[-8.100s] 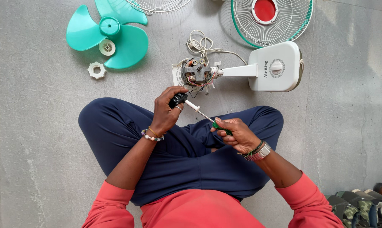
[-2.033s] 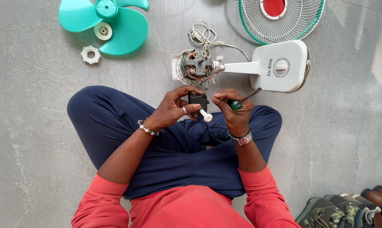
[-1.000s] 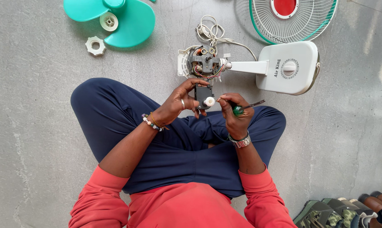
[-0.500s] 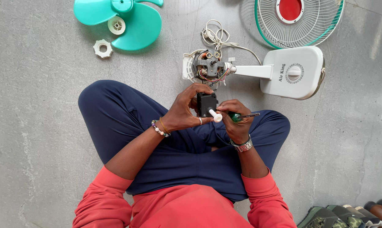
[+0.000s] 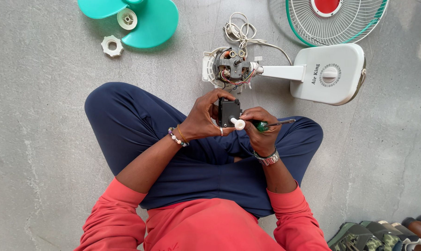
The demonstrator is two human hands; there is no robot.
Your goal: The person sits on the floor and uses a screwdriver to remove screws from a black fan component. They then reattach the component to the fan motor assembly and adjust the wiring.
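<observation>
I sit cross-legged on a grey floor. My left hand (image 5: 203, 118) grips a small black box-shaped part (image 5: 229, 111) with a white knob (image 5: 238, 123) sticking out of it. My right hand (image 5: 260, 131) holds a green-handled screwdriver (image 5: 272, 124), its metal shaft pointing right, and its fingers touch the white knob. Both hands meet above my lap. Just beyond them lies the bare fan motor (image 5: 231, 69) with coloured wires, joined to the white fan stand (image 5: 329, 74).
A teal fan blade (image 5: 150, 21) and a white plastic nut (image 5: 111, 46) lie at the far left. A wire fan guard (image 5: 336, 18) and a coiled white cord (image 5: 240, 32) lie at the back. Shoes (image 5: 382, 234) stand at the lower right.
The black part has turned in my left hand and the white knob now faces my right hand. The screwdriver tip has swung away to the right. The view has shifted slightly.
</observation>
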